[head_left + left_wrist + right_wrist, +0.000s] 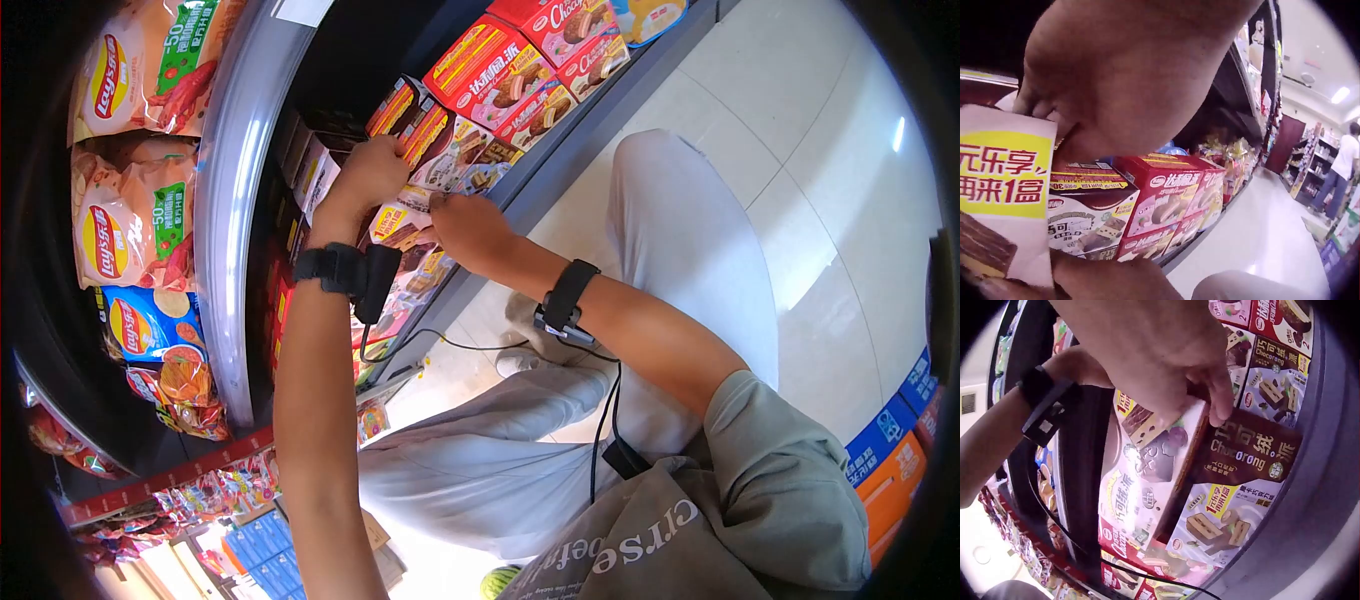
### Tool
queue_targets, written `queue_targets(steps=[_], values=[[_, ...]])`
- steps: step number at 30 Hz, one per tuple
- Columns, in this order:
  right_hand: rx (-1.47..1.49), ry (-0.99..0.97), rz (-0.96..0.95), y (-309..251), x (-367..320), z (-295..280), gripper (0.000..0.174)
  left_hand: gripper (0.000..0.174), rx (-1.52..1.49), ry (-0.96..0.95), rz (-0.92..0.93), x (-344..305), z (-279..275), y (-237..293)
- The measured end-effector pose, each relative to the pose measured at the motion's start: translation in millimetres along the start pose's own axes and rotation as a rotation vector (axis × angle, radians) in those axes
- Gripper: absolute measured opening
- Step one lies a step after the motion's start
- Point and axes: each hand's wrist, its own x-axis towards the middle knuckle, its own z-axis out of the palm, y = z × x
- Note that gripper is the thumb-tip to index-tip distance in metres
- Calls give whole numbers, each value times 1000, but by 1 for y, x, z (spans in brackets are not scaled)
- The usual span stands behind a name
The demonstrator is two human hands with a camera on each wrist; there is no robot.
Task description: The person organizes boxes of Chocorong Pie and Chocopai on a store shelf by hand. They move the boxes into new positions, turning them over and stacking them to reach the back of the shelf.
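Note:
A pale pink box of chocolate pies [393,226] with a yellow label is between my two hands, tilted among the boxes on the lower shelf. My left hand [372,178] grips its inner end; in the left wrist view the fingers curl behind the box's printed panel [1004,181]. At the aisle-side end, my right hand [474,232] pinches it. The right wrist view shows its fingertips [1220,409] over the box's edge. Right beside lies a brown-and-lilac pie box [1225,512]. The left fingers are hidden in that view.
Red pie boxes [490,75] stand stacked farther along the shelf. Above runs a curved shelf edge [235,220], with bags of chips [135,230] on it. A cable [460,345] hangs between my wrists. Down the aisle stands a person [1341,165].

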Motion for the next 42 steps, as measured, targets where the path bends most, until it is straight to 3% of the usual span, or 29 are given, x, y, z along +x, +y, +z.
queue_targets(steps=[2,5,8,11,14,17,23,28,31,35,38,40,42], values=[[-80,-1,0,1,1,2,51,27,37,117,71,-14,-1,5],[-135,8,14,-1,2,0,29,34,-224,225,108,-47,-13,10],[-104,34,79,-1,1,7,29,57,-110,321,135,-88,-9,-5],[-171,88,-15,6,3,15,45,74,13,191,-95,-121,11,-27],[-198,94,-2,7,4,18,43,76,137,145,-255,-132,37,-55],[-237,62,42,6,6,13,44,76,172,235,-324,-134,55,-65],[-346,48,-12,18,13,22,41,77,182,271,-438,-132,61,-54],[-476,32,-62,22,16,22,40,94,143,374,-439,-134,65,-53],[-445,22,-36,21,18,15,36,96,33,427,-339,-132,65,-61],[-435,-197,-15,13,20,-8,33,100,130,406,-376,-131,75,-67],[-581,-204,39,1,38,-43,29,92,306,420,-414,-123,90,-75],[-477,-141,-81,-12,58,-83,24,86,381,523,-430,-115,106,-82],[-324,-169,-229,-11,77,-105,31,83,331,465,-460,-122,89,-69]])
